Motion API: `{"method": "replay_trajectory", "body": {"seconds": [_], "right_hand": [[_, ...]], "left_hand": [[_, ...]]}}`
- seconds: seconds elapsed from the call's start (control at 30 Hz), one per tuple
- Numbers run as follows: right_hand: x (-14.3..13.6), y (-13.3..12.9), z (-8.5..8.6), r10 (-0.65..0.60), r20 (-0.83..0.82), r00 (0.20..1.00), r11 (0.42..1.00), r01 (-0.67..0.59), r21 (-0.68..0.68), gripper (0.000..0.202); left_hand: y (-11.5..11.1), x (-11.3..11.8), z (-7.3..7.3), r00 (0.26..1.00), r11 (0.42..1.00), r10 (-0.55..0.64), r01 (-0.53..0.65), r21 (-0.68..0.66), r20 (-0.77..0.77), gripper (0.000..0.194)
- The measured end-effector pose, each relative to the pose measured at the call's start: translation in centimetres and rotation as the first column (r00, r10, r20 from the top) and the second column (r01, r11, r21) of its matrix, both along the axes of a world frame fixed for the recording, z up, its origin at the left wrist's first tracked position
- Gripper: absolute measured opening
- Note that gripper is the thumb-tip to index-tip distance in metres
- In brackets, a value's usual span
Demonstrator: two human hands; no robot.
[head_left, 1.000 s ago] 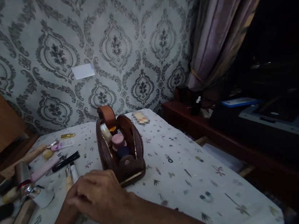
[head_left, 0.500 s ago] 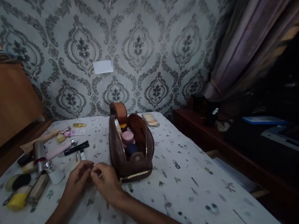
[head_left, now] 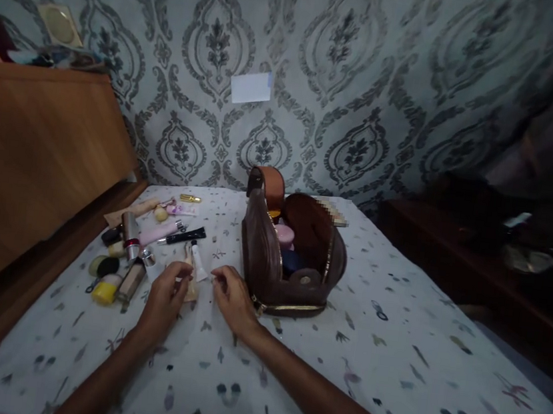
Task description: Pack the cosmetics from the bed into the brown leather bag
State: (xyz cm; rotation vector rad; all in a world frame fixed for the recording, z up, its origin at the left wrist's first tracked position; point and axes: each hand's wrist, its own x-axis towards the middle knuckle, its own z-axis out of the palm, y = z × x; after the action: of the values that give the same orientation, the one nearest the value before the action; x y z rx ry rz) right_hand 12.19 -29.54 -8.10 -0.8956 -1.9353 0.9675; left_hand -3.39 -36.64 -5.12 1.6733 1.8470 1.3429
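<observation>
My left hand (head_left: 165,294) hovers at the front of a spread of cosmetics, its fingers loosely curled and the thumb apart; I see nothing held in it. Close beside its fingertips lie a small white tube (head_left: 198,261) with a black cap and a beige tube (head_left: 191,290), partly hidden by the hand. To the right, my right hand (head_left: 234,301) has its fingers bent and slightly parted, near the white tube's end, with nothing visible between them. Just beyond that hand stands a brown cosmetic bag (head_left: 261,252), unzipped, with a pink jar (head_left: 284,235) and a dark blue item (head_left: 294,261) inside.
Left on the patterned sheet (head_left: 232,363) are a black tube (head_left: 186,235), a pink tube (head_left: 160,232), a yellow-capped item (head_left: 105,290), a silver-and-red bottle (head_left: 130,235) and a gold item (head_left: 190,198). A wooden cabinet (head_left: 38,137) stands left; a dark ledge (head_left: 422,252) runs right.
My hands, fingertips together before, have moved apart, left hand leftward and right hand rightward. The view has turned left, so the bag and cosmetics appear farther right.
</observation>
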Motion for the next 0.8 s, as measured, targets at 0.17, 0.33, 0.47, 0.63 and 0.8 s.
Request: {"method": "replay_trajectory", "body": {"seconds": [0.17,0.33,0.47,0.63,0.8], "right_hand": [[-1.2,0.2,0.5,0.060,0.120,0.991,0.997,-0.065,0.041,0.026],[-3.2,0.6,1.2,0.017,0.306,0.952,0.996,-0.043,0.080,0.033],[-4.2,0.9,1.3,-0.032,0.430,0.902,0.993,-0.020,0.115,0.031],[-4.5,1.2,0.4,-0.056,0.406,0.912,0.990,-0.002,0.141,0.031],[-4.3,1.1,0.0,-0.064,0.361,0.930,0.994,0.028,0.105,0.033]], "left_hand": [[-0.9,-0.1,-0.7,0.974,1.000,-0.026,0.024,-0.015,-0.226,0.019],[-0.7,-0.1,-2.1,0.919,1.000,-0.023,0.014,-0.026,-0.393,0.026],[-0.5,-0.4,-2.9,0.889,1.000,-0.004,-0.009,-0.025,-0.458,0.032],[-0.6,-0.9,-3.2,0.880,0.999,0.019,-0.032,-0.019,-0.475,0.029],[-0.7,-1.1,-3.1,0.899,0.999,0.034,-0.040,-0.005,-0.436,0.034]]}}
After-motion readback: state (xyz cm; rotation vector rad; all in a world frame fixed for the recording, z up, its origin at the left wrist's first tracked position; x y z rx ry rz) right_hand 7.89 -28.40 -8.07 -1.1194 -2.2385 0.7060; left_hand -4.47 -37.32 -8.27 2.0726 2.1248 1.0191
